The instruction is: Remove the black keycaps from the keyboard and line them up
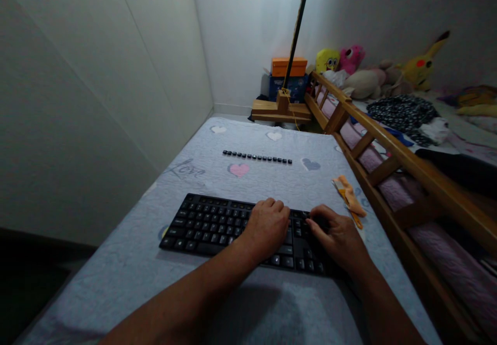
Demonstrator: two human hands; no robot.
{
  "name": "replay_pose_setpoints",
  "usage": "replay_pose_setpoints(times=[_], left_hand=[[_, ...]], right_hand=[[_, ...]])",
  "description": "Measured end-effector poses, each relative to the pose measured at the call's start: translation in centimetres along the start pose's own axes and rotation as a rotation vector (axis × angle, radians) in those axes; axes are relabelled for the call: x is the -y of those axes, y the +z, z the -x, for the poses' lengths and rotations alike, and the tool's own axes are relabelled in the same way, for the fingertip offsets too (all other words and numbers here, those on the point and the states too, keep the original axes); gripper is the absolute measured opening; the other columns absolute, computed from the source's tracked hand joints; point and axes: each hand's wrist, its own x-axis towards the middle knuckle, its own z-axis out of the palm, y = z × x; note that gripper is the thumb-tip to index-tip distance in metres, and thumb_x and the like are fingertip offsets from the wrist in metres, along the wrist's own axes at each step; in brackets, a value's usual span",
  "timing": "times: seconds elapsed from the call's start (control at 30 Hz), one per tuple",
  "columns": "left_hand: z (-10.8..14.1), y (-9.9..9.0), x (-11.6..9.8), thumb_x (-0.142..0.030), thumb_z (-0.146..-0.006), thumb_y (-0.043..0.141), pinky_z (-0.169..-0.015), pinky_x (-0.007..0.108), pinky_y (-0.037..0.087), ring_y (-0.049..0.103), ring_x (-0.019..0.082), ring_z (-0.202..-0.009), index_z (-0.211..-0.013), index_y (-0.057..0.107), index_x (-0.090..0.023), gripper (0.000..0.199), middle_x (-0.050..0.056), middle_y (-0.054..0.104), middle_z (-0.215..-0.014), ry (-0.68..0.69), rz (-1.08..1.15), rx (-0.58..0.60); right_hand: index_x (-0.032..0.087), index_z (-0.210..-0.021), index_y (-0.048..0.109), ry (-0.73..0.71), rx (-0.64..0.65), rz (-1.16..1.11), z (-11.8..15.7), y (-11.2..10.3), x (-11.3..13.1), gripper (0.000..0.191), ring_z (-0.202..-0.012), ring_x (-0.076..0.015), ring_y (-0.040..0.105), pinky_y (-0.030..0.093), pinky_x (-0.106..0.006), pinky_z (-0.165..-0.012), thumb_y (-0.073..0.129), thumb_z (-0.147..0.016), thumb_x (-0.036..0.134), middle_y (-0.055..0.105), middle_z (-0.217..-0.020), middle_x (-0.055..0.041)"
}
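Bare forearms extend from the near edge of the view, ending in two hands on a long black plastic keyboard [213, 220]. Left hand [268, 227]: laid over the keyboard right of its centre, fingers bent and side by side; their tips are hidden, so any grip cannot be determined. Right hand [337, 236]: at the keyboard's right end, thumb and curled forefinger near each other at the far edge; whether they pinch anything cannot be determined. The keyboard lies flat, its left portion uncovered, on a pale blue quilted cloth [186, 288] printed with hearts and lettering.

Beyond the keyboard, well apart from both hands, small black keycap-like pieces [257, 157] stand in a single straight row. Right of the right hand, a small orange-handled brush [343, 193] lies against a crumpled orange cloth [352, 197].

Along the right side runs a brown wooden bed rail [388, 138]; plush toys [351, 59] sit behind it. At the far end, a black pole [297, 31] rises from a light wooden base [281, 110], with an orange box [289, 67] on a blue box behind. White cabinet doors [97, 75] occupy the left side.
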Motion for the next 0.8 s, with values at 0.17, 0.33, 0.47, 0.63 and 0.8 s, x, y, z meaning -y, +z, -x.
replay_pose_setpoints(times=[0.17,0.33,0.47,0.63,0.8], left_hand=[[0.0,-0.1,-0.1,-0.024,-0.091,0.048,-0.082,0.038,0.045,0.055,0.024,-0.094,-0.091,0.061,-0.017,0.015,0.008,0.064,-0.095,-0.002,0.001,-0.006],[-0.1,0.0,0.0,-0.023,-0.09,0.047,-0.081,0.039,0.046,0.056,0.024,-0.093,-0.091,0.061,-0.017,0.015,0.007,0.064,-0.094,0.005,-0.007,-0.012],[-0.1,0.2,0.0,-0.022,-0.09,0.047,-0.08,0.038,0.046,0.056,0.024,-0.092,-0.09,0.061,-0.016,0.015,0.007,0.064,-0.093,0.008,-0.012,-0.024],[-0.1,0.4,0.1,-0.022,-0.09,0.048,-0.081,0.039,0.046,0.056,0.024,-0.092,-0.09,0.061,-0.017,0.014,0.007,0.064,-0.093,0.009,-0.01,-0.038],[-0.1,0.4,0.1,-0.023,-0.09,0.047,-0.08,0.039,0.047,0.056,0.025,-0.092,-0.09,0.061,-0.017,0.016,0.007,0.064,-0.092,0.011,-0.015,-0.036]], right_hand=[[0.024,-0.081,0.06,0.018,-0.062,0.008,-0.2,-0.2,0.0,0.01,-0.065,-0.0175,0.064,0.046,-0.027,-0.063,0.054,-0.083,0.031,0.067,-0.072,0.0001],[0.023,-0.078,0.06,0.064,-0.071,-0.002,-0.3,-0.4,-0.3,0.014,-0.062,-0.0173,0.063,0.045,-0.027,-0.06,0.054,-0.083,0.034,0.066,-0.069,-0.0003],[0.021,-0.08,0.06,0.065,-0.054,0.005,-0.3,-0.5,-0.2,0.014,-0.06,-0.0159,0.06,0.044,-0.027,-0.059,0.053,-0.084,0.031,0.064,-0.069,0.0002],[0.02,-0.084,0.06,0.042,-0.015,-0.02,-0.4,-0.5,-0.3,0.01,-0.07,-0.0174,0.061,0.046,-0.028,-0.066,0.055,-0.082,0.027,0.065,-0.076,-0.0015],[0.02,-0.085,0.061,-0.04,-0.02,-0.011,-0.7,-0.3,-1.0,0.007,-0.085,-0.0203,0.061,0.046,-0.033,-0.079,0.057,-0.081,0.024,0.064,-0.087,-0.0046]])
